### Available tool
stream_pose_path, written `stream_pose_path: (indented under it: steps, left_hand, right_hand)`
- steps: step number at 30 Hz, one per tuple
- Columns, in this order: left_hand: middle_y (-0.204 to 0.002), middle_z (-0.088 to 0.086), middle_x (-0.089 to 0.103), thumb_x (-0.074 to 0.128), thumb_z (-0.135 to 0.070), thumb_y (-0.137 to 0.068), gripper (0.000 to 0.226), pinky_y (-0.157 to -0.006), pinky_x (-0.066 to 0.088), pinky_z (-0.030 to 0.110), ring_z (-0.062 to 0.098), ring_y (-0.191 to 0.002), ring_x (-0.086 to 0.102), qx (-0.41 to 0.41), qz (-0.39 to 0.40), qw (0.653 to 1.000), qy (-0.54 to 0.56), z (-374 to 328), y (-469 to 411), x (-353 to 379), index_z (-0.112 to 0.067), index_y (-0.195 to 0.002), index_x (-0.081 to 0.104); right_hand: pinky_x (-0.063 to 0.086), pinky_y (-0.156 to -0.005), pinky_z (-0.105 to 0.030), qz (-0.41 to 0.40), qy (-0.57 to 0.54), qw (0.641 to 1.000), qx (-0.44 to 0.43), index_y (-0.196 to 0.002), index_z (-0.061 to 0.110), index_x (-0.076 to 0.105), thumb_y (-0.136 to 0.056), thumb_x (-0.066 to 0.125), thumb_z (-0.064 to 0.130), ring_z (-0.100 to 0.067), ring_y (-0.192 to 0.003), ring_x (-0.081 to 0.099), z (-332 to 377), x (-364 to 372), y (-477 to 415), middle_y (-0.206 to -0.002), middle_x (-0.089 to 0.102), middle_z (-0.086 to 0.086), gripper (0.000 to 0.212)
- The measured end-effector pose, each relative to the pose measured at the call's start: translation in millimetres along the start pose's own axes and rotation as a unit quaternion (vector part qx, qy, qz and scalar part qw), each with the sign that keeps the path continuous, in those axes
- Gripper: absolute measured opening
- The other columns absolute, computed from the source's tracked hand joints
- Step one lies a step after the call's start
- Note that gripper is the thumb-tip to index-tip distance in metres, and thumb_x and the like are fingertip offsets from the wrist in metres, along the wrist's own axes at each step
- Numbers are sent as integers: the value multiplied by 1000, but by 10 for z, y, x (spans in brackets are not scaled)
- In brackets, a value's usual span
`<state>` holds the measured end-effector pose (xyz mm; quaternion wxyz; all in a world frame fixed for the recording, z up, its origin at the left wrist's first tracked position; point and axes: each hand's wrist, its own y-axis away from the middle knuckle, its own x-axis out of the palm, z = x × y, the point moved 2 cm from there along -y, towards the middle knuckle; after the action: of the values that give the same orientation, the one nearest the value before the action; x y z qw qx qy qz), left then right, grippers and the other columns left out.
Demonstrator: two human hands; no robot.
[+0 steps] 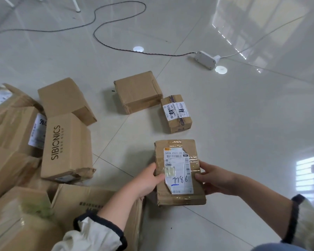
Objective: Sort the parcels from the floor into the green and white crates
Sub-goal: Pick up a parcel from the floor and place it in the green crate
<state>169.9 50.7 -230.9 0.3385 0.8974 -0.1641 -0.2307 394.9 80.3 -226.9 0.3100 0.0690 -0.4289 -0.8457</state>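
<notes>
Left hand (149, 182) and right hand (213, 180) clamp opposite long edges, thumbs on top, of flat brown cardboard parcel (178, 147) labelled 7786, over pale tiled floor (252, 133) | 12 o'clock: small taped brown box (176, 113) | 11: plain brown carton (138, 91) | 9: brown SIBIONICS carton (67, 147) | 1, well apart: white power strip (206, 59)

The flat brown cardboard parcel (179, 171) is nearest to the person, between the left hand (149, 180) at its left edge and the right hand (212, 180) at its right edge. Behind it is the small brown taped carton (176, 113), and just behind-left of that the square brown cardboard box (138, 91). At the left, the brown carton printed SIBIONICS (67, 147) is at the right side of a pile of brown cartons (16, 169). Far behind, the white power strip (205, 59) lies on the pale tiled floor (243, 124).
</notes>
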Motion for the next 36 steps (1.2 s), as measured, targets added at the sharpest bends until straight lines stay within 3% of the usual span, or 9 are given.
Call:
stream_pose_path:
  steps: [5, 9, 13, 17, 23, 26, 29, 34, 36]
  left_hand:
    - [-134, -8, 54, 45, -21, -100, 34, -91, 43, 21, 7, -115, 53, 27, 6, 999, 37, -166, 228, -177, -28, -134, 46]
    - [-124, -30, 50, 41, -16, -102, 48, -68, 42, -1, -23, -87, 55, 49, -7, 992, 116, -658, 731, -517, -46, -137, 27]
    - [-124, -41, 30, 39, -25, -102, 56, -75, 31, -4, -19, -112, 37, 79, -71, 986, 127, -1324, 1317, -1021, -50, -144, 11]
    - [-99, -55, 30, 39, -27, -102, 48, -61, 30, -11, -44, -78, 33, 109, -132, 977, 129, -2194, 2166, -1502, -56, -131, 13]
    - [-111, -52, 27, 39, -32, -101, 51, -69, 31, -10, -43, -86, 33, 166, -151, 970, 90, -3753, 3798, -2092, -52, -140, 12]
    - [-118, -48, 30, 40, -28, -102, 51, -72, 31, -10, -41, -92, 34, 180, -160, 965, 101, -4451, 4713, -2275, -49, -142, 16]
    - [-119, -49, 32, 40, -30, -101, 51, -82, 33, -2, -32, -99, 39, 196, -168, 960, 107, -4929, 5449, -2301, -51, -142, 18]
    - [-131, -38, 38, 41, -30, -101, 51, -95, 40, 17, -14, -113, 44, 195, -172, 955, 141, -5260, 6201, -2170, -46, -146, 23]
    - [-125, -42, 45, 41, -32, -101, 50, -81, 46, 9, -21, -103, 50, 191, -171, 955, 149, -5290, 6359, -2112, -47, -146, 23]
  right_hand:
    - [56, -84, -39, -34, -12, 999, -33, -135, 48, 35, -99, 45, 9, -20, -103, 67, 197, 33, 208, -117, 67, -3, 54]
    - [57, -78, -32, -68, -26, 995, -72, -130, 51, 40, -99, 45, 11, -15, -100, 68, 625, 239, 652, -112, 69, 3, 51]
    - [55, -66, -22, -101, -30, 986, -129, -122, 52, 49, -100, 43, 14, -9, -90, 70, 1386, 405, 1181, -103, 73, 8, 44]
    - [54, -62, -17, -124, -5, 973, -197, -107, 59, 57, -99, 41, 15, -3, -88, 69, 2377, 580, 2057, -101, 72, 16, 47]
    - [53, -63, -18, -182, 17, 945, -270, -105, 53, 63, -98, 45, 13, 0, -82, 69, 3790, 899, 3988, -94, 73, 16, 44]
    - [57, -65, -21, -191, 1, 939, -287, -115, 61, 50, -97, 48, 13, 0, -87, 69, 4325, 1122, 5016, -100, 72, 18, 51]
    - [57, -61, -20, -216, -24, 932, -289, -128, 46, 43, -94, 53, 13, -2, -83, 70, 4640, 1273, 5796, -96, 73, 18, 49]
    - [58, -62, -27, -247, -59, 924, -286, -103, 31, 57, -93, 55, 9, -4, -72, 71, 4736, 1541, 6580, -90, 74, 10, 24]
    - [59, -63, -28, -247, -64, 921, -294, -102, 31, 58, -93, 54, 7, -4, -73, 70, 4701, 1607, 6738, -87, 74, 14, 26]
